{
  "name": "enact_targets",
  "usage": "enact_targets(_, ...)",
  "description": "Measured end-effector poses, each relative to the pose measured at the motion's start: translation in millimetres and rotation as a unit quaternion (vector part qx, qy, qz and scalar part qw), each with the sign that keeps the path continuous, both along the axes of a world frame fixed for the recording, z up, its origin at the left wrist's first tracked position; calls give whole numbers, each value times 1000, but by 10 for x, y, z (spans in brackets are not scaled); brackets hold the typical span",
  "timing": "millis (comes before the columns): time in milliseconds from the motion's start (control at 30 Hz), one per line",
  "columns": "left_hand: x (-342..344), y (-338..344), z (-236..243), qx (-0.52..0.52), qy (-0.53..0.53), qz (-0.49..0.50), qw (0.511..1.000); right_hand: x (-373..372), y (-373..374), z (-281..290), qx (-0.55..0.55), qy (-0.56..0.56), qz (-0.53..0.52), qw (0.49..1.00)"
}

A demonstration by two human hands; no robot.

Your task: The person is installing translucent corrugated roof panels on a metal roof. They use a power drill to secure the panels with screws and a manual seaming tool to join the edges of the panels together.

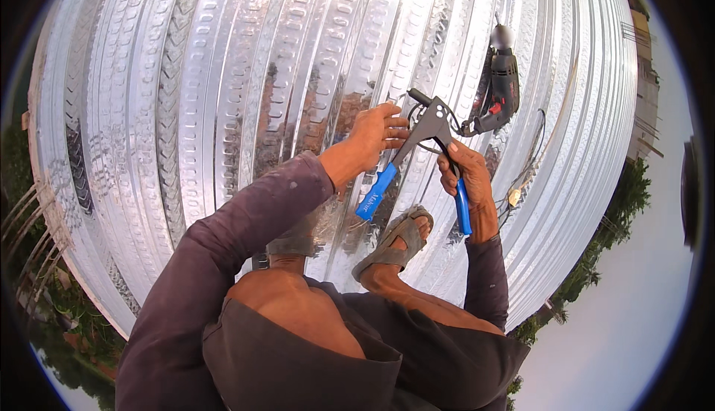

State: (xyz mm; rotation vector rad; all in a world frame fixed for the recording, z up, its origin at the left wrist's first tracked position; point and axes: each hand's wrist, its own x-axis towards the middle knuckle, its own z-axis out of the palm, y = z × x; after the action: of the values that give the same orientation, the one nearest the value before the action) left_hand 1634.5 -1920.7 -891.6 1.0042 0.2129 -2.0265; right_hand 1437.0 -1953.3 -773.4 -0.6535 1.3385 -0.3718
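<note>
Rivet gun [428, 143], black, blue handles spread, both hands' grip closed around it: left hand [376, 132], right hand [465, 173].

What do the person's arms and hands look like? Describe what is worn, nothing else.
Both arms wear long, dark purplish-brown sleeves reaching to the wrists, the cloth loosely creased. The left hand and right hand are bare: no gloves, and no rings or watch can be made out. The right sleeve's cuff sits snug at the wrist.

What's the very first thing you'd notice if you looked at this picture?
The shiny ribbed metal roofing fills nearly the whole view under the person's sandalled feet. In the middle, the left hand and right hand hold a black hand tool with blue grips, its handles spread apart. Just beyond it, to the right, a dark power drill lies on the metal.
</note>
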Motion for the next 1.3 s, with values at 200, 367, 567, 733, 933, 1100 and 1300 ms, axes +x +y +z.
enact_targets(200,-101,-392,-7,-22,6,72,997,52,-182,-142,-56,98,70,991)
enact_targets(367,-212,-506,-156,7,27,119,993,270,-368,-143,-100,179,163,965)
enact_targets(567,-141,-599,-313,13,52,123,991,407,-516,-230,-109,190,199,955)
enact_targets(733,-146,-631,-392,30,67,127,989,523,-515,-229,-117,229,217,942)
enact_targets(933,-162,-634,-374,30,71,131,988,581,-526,-177,-120,242,217,938)
enact_targets(1100,-156,-618,-503,34,78,120,989,667,-525,-161,-110,246,222,937)
enact_targets(1300,-165,-626,-468,15,79,143,986,706,-547,-179,-117,262,238,928)
